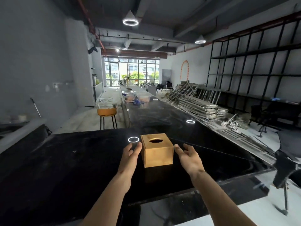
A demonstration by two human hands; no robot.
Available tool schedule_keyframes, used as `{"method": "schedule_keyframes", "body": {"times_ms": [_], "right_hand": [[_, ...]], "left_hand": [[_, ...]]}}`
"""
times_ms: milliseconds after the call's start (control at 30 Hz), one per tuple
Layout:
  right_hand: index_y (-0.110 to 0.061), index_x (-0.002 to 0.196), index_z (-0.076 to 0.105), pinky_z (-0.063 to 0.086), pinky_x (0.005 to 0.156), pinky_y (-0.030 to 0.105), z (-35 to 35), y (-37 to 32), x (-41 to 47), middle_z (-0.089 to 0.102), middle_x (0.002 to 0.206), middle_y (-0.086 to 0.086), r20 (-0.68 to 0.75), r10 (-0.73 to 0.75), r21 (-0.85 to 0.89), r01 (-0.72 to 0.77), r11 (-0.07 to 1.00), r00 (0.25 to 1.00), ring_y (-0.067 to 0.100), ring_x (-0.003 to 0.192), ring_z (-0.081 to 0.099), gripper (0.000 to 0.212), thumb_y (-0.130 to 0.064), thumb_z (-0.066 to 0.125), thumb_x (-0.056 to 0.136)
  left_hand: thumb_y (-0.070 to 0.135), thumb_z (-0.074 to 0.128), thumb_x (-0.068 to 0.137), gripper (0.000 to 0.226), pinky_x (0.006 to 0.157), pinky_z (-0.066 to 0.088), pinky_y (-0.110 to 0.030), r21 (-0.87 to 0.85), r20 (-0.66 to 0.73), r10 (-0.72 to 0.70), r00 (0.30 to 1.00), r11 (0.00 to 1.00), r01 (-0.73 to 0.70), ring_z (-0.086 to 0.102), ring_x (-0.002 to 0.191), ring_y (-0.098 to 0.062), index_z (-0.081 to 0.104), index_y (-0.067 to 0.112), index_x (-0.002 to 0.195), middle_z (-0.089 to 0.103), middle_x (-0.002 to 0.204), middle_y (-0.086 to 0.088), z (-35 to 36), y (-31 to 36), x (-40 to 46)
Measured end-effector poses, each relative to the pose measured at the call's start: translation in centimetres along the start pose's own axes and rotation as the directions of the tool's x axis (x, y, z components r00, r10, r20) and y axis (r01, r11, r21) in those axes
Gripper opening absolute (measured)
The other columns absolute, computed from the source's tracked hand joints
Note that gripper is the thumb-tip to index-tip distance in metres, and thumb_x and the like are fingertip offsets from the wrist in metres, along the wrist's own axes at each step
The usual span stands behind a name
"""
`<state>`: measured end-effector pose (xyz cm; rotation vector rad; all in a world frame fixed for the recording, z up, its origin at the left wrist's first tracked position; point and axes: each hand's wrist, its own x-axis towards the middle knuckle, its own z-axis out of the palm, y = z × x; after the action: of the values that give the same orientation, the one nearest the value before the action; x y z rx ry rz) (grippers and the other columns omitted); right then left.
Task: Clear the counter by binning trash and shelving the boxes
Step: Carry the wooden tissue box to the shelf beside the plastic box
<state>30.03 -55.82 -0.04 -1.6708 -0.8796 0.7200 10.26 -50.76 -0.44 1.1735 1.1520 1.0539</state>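
Note:
A wooden cube-shaped tissue box [157, 150] with an oval hole in its top stands on the glossy black counter [73, 160], near its front edge. My left hand [131, 154] is just left of the box, fingers spread, close to its left face. On the other side my right hand [189, 156] hovers a small gap from the right face, palm turned inward and fingers apart. Neither hand holds anything.
The counter runs far back, where plastic bags and clutter [135, 98] lie on it. An orange stool [106, 114] stands left of the counter. Black wall shelving [254, 66] fills the right side, with stacked metal frames [200, 105] on the floor below.

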Motion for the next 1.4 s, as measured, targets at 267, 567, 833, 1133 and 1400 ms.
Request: {"method": "schedule_keyframes", "body": {"times_ms": [267, 567, 833, 1133, 1400], "right_hand": [[-0.025, 0.145, 0.044, 0.049, 0.103, 0.048, 2.6, 0.7, 6.4, 0.057, 0.130, 0.003, 0.144, 0.058, 0.064, -0.068, 0.996, 0.988, 0.026, 0.115, 0.058, 0.072, -0.062, 0.061, 0.085], [-0.027, 0.128, 0.060, 0.053, 0.093, 0.044, 3.2, 0.2, 6.0, 0.065, 0.112, 0.001, 0.156, 0.037, -0.026, -0.033, 0.999, 0.987, 0.023, 0.101, 0.062, 0.047, -0.055, 0.058, 0.090], [-0.029, 0.118, 0.066, 0.055, 0.091, 0.045, 6.2, -3.5, -0.6, 0.069, 0.106, -0.002, 0.163, -0.129, -0.025, 0.135, 0.991, 0.978, 0.021, 0.096, 0.065, 0.043, -0.059, 0.059, 0.087], [-0.031, 0.113, 0.065, 0.053, 0.093, 0.046, 20.6, -8.5, -19.3, 0.068, 0.108, -0.002, 0.469, -0.291, 0.059, 0.299, 0.953, 0.834, 0.022, 0.099, 0.064, 0.038, -0.057, 0.056, 0.087], [-0.027, 0.110, 0.063, 0.055, 0.089, 0.046, 35.1, -10.1, -46.4, 0.066, 0.110, 0.004, 0.786, -0.353, 0.147, 0.400, 0.904, 0.508, 0.027, 0.097, 0.063, 0.027, -0.044, 0.057, 0.090]], "left_hand": [[0.049, 0.060, 0.090, 0.074, 0.100, 0.040, -0.037, -0.076, -0.024, -0.086, 0.996, 0.994, 0.084, 0.050, 0.123, -0.020, 0.029, 0.030, 0.154, 0.048, 0.147, -0.004, 3.5, -0.6, 4.4], [0.027, 0.056, 0.097, 0.044, 0.069, 0.045, -0.031, -0.029, -0.081, -0.071, 0.994, 0.997, 0.069, 0.058, 0.094, -0.015, 0.048, 0.022, 0.140, 0.059, 0.110, 0.000, 3.7, 0.0, 3.7], [0.026, 0.056, 0.097, 0.038, 0.066, 0.044, -0.026, -0.038, -0.184, 0.050, 0.982, 0.998, -0.058, 0.059, 0.094, -0.010, 0.051, 0.028, 0.134, 0.062, 0.110, 0.003, -2.3, 1.9, -2.6], [0.026, 0.061, 0.094, 0.028, 0.070, 0.049, -0.031, -0.053, -0.515, 0.114, 0.850, 0.985, -0.164, 0.062, 0.098, -0.018, 0.060, 0.025, 0.122, 0.066, 0.116, -0.003, -23.2, 2.2, -17.7], [0.020, 0.062, 0.093, 0.032, 0.081, 0.052, -0.036, -0.061, -0.840, 0.071, 0.539, 0.973, -0.223, 0.062, 0.099, -0.023, 0.059, 0.019, 0.125, 0.066, 0.120, -0.008, -43.4, -1.6, -41.7]]}}
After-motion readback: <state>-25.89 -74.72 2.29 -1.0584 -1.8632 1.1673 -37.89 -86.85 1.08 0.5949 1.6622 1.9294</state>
